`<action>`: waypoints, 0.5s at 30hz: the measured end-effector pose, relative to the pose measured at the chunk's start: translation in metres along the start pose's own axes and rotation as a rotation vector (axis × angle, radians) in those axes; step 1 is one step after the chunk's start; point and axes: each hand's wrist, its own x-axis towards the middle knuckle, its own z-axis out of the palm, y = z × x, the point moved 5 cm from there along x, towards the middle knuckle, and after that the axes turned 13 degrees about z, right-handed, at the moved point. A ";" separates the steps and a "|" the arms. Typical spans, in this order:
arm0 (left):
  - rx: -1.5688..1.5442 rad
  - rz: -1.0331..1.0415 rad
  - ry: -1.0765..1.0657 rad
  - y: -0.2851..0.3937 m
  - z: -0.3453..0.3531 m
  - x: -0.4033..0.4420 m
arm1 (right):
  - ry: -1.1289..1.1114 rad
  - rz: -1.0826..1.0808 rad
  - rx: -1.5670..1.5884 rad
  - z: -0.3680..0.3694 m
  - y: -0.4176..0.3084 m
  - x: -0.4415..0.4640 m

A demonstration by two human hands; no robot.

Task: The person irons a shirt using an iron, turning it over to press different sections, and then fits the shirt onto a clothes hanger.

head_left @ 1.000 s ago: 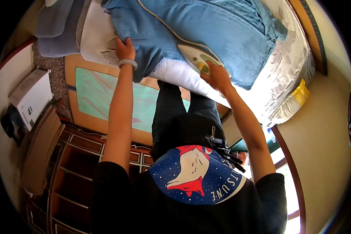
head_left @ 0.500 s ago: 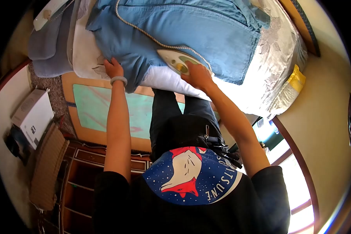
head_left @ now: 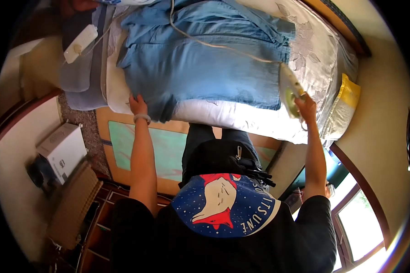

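A blue garment (head_left: pixel 205 68), shirt-like and creased at its upper part, lies spread over a white floral sheet (head_left: pixel 205 111). My right hand (head_left: pixel 306 107) is closed around the handle of a clothes iron (head_left: pixel 287 88). The iron is tilted at the garment's right edge, its tip pointing away from me, slightly blurred. I cannot tell whether its soleplate touches the cloth. My left hand (head_left: pixel 138 105), with a pale band at the wrist, rests at the garment's near left corner, fingers stretched out and slightly apart. Some fingertips are hard to make out.
The iron's cord (head_left: pixel 214 44) runs across the garment. A white power strip (head_left: pixel 80 43) lies on grey fabric at the left. A yellow-and-clear package (head_left: pixel 342 107) sits at the right end. A white box (head_left: pixel 63 152) stands on the lower left, near a green mat (head_left: pixel 168 145).
My right hand has carried the iron rightward from the garment's near middle to its right edge, turning it. The cord trails along. My left hand stays at the left corner; the view has shifted.
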 end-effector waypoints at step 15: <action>0.009 0.188 0.077 0.123 -0.077 -0.036 | 0.635 0.340 -0.102 -0.023 0.126 0.174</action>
